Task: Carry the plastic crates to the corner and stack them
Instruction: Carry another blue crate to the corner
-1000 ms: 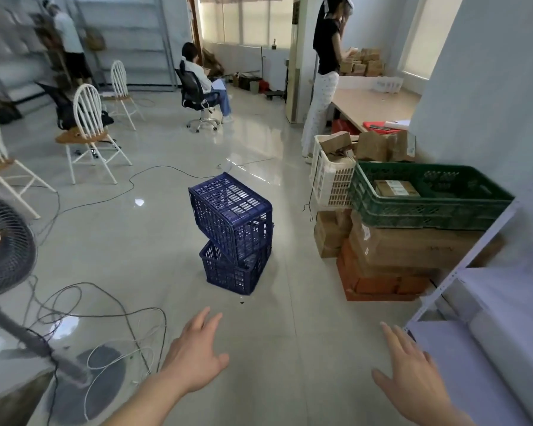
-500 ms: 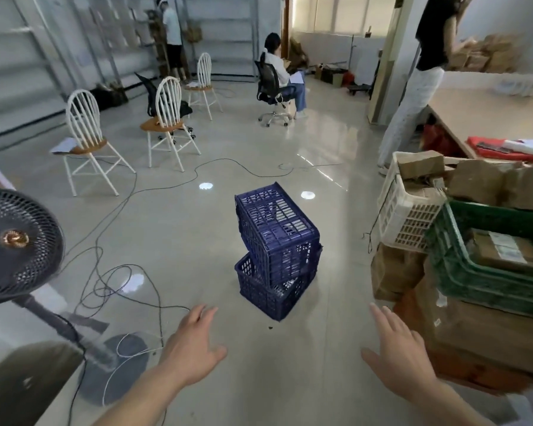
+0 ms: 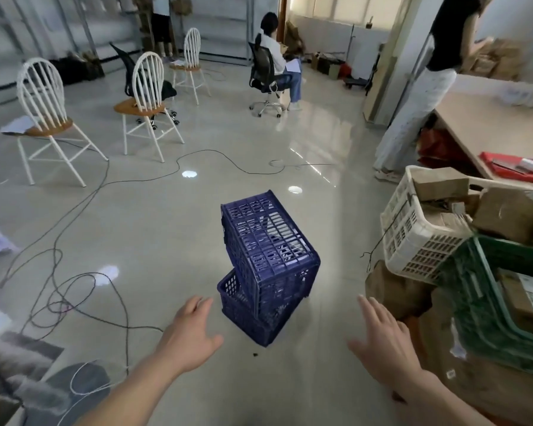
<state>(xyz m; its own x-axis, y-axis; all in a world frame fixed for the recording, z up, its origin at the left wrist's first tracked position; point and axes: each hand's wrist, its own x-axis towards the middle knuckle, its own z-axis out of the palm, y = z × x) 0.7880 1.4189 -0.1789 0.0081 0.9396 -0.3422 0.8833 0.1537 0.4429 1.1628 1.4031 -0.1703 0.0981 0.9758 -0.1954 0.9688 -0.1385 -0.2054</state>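
On the floor [image 3: 154, 229] ahead, an upper blue crate [image 3: 266, 247] sits tilted in a lower blue crate [image 3: 253, 315]; our left hand [image 3: 191, 330] and right hand [image 3: 382, 342] reach spread, empty.

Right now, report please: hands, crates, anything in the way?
Left hand, right hand open, empty. Upper blue crate tilted in lower crate, untouched. Cables on floor, left.

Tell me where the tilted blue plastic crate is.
Head view, centre floor: the tilted blue plastic crate rests askew in the lower blue plastic crate, beyond the left hand and right hand, left of the white plastic basket.
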